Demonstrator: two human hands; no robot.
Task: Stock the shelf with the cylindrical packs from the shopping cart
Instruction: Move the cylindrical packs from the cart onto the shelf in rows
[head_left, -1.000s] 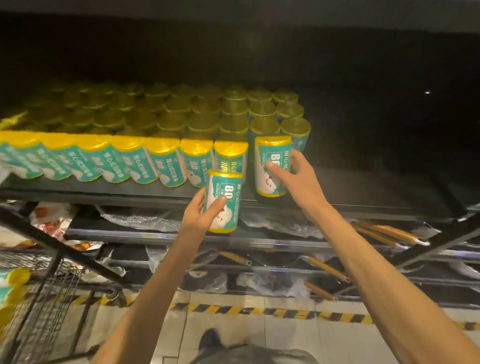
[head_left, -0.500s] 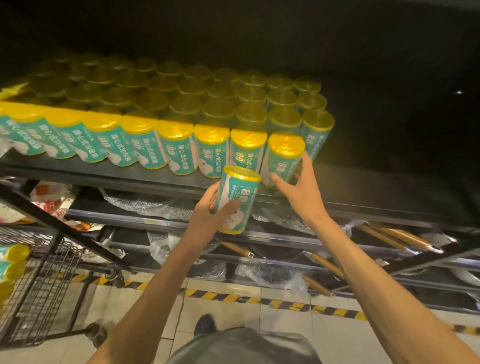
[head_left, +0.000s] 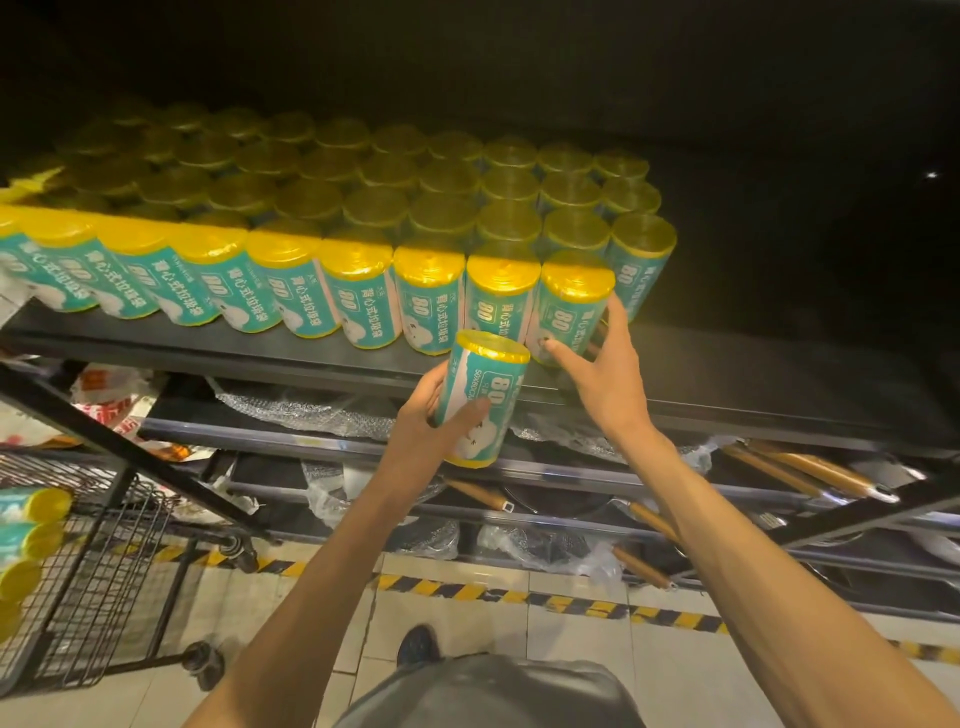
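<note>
Looking across the dark top shelf (head_left: 727, 395), it's nearly packed: rows of teal-and-yellow cylindrical packs (head_left: 358, 291) stand upright from the back to the front edge, with bare shelf only off to the right. Down at the left, the wire shopping cart (head_left: 88, 571) has a few more packs (head_left: 31, 540) lying in it, so the job isn't done yet.

Now the action. The end pack (head_left: 571, 306) of the front row, which a second ago was leaning and out of line, now stands snug against its neighbour, lid level with the rest. The right hand (head_left: 602, 374) stays on it, fingers spread around its lower side, thumb against the front, steadying more than gripping. That slot looks settled.

Meanwhile the left hand (head_left: 421, 421) has lifted the next pack (head_left: 480, 400) higher: it's up at the shelf's front lip, tilted, not yet resting on the shelf, with fingers curled behind it and the thumb pressed across the label. The likely spot, by my read, is the open space right of the end pack.
</note>
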